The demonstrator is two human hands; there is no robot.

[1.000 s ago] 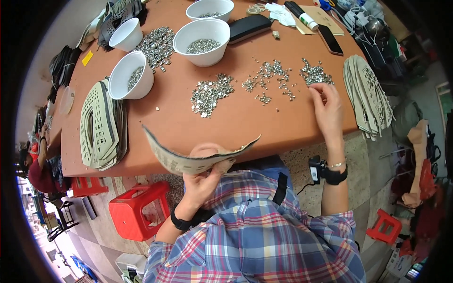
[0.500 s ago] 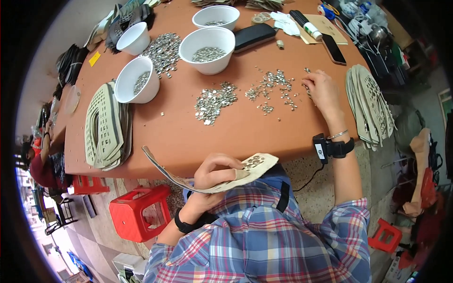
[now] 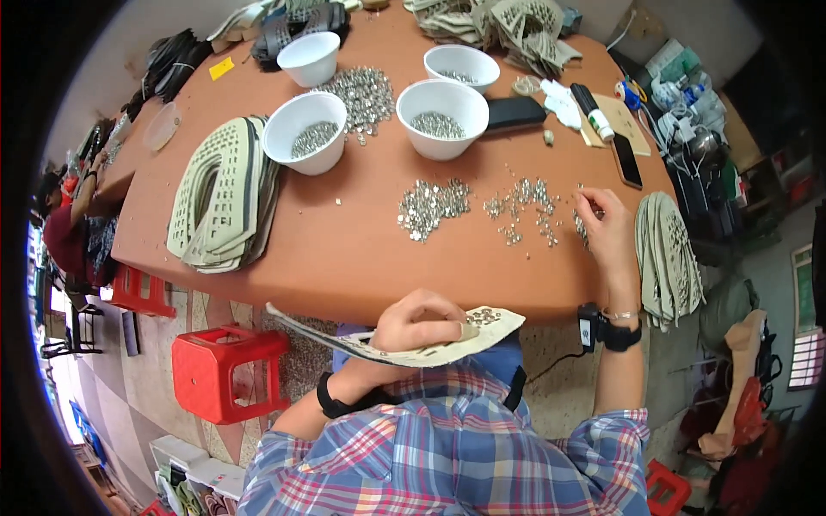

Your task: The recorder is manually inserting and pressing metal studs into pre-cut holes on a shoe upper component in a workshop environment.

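Note:
My left hand (image 3: 422, 320) is closed around a cream, curved shoe upper (image 3: 460, 348), held in front of my body below the table's near edge. Silvery round studs (image 3: 483, 317) sit on its right end, beside my thumb; its left end bends up and away. At the right of the table, my right hand (image 3: 607, 230) has thumb and fingers drawn together in a pinch. Beneath those fingertips lie a few small metal studs (image 3: 581, 225), partly covered by the hand. Whatever sits between the fingers is too small to make out.
Loose studs lie in piles (image 3: 430, 206) on the brown table (image 3: 361, 275). White bowls (image 3: 443, 120) stand behind them. Stacks of cream uppers lie left (image 3: 219, 198) and right (image 3: 664, 258). A phone (image 3: 627, 161), a black case (image 3: 514, 114) and a red stool (image 3: 225, 370) are around.
The whole view has shifted, so the table and bowls appear further right and lower. My right hand stays by the same studs with its fingers pinched. My left hand keeps hold of the shoe upper.

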